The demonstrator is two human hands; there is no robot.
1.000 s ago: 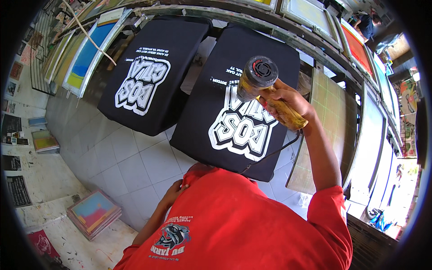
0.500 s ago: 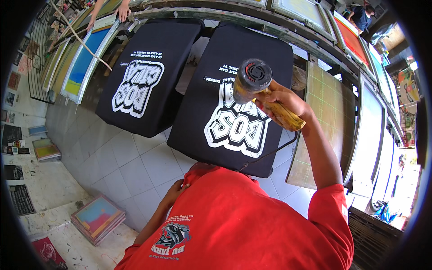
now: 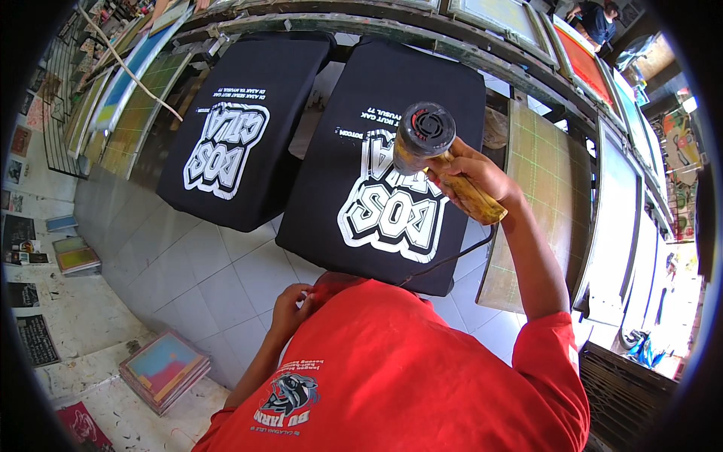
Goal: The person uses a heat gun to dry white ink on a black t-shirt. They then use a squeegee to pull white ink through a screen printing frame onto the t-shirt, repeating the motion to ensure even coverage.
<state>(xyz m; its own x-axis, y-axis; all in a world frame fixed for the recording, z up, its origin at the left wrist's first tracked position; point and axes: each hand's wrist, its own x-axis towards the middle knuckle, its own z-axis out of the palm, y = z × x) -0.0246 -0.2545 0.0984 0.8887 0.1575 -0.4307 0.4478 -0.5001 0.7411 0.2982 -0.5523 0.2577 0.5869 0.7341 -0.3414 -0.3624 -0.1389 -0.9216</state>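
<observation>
My right hand (image 3: 480, 175), nearer than my left hand (image 3: 289, 310), holds the hair dryer (image 3: 427, 134) over the big white print (image 3: 392, 218) below.

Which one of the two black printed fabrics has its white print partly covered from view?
The right-hand fabric: the yellow-handled tool and right hand block part of its print. The left-hand fabric shows its whole print.

Right hand (image 3: 482, 179) grips heat gun (image 3: 426, 142) over black printed cloth (image 3: 369, 169).
</observation>
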